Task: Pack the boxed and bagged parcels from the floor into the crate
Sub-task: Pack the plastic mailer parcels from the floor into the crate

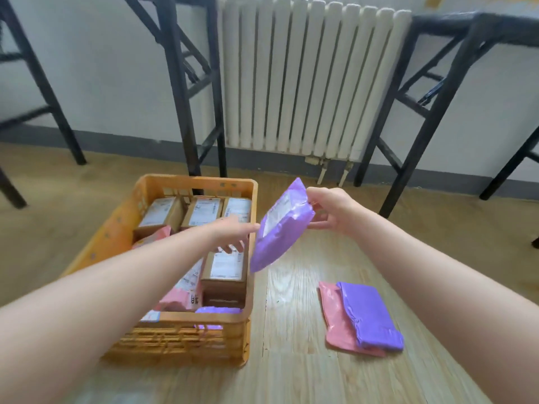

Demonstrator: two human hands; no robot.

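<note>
Pinching the soft, light-looking purple bag at its 2 o'clock corner, the right hand grips while the left hand reaches in, fingers loosely spread, gripping nothing I can see

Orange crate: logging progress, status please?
Right hand pinching purple bagged parcel beside orange plastic crate. Left hand reaching for it, open. Pink bag and purple bag on floor. Nothing blocking.
</note>
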